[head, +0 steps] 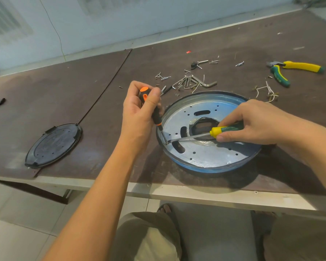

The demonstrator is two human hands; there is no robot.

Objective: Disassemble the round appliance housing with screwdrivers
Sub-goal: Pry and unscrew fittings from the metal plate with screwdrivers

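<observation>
1. A person sits at a dark brown worktable (102,81), seen from above through a head-worn camera, with both forearms reaching forward.
2. The round appliance housing (205,153), a shallow metal dish with a blue outer rim, lies flat on the table, open side up. It is just in front of the person, slightly to their right. Its silver floor has small holes, oblong slots and a ragged central opening.
3. The left hand (139,110) is wrapped around the orange-and-black screwdriver (156,117), thumb near the orange cap. The tool stands steeply, its tip pointing down and a little rightward to the housing's left inner edge.
4. The right hand (252,121) pinches the handle of the yellow-and-green screwdriver (220,130) between thumb and fingers. This tool lies almost flat, its long shaft crossing the central opening from right to left.
5. Both tips meet at one spot beside the left rim. That spot is close under the left hand and a full shaft-length from the right hand.
6. Judging from this, the upright driver probably turns or presses a fastener there while the flat one levers or steadies. Whether a screw sits at that spot is too small to tell.
7. A black round cover (53,146) lies well apart on the left.
8. Beyond the housing are scattered loose screws (162,76), a bunch of hex keys (192,82), wire scraps (267,91), and yellow-and-green pliers (294,69) at far right.
</observation>
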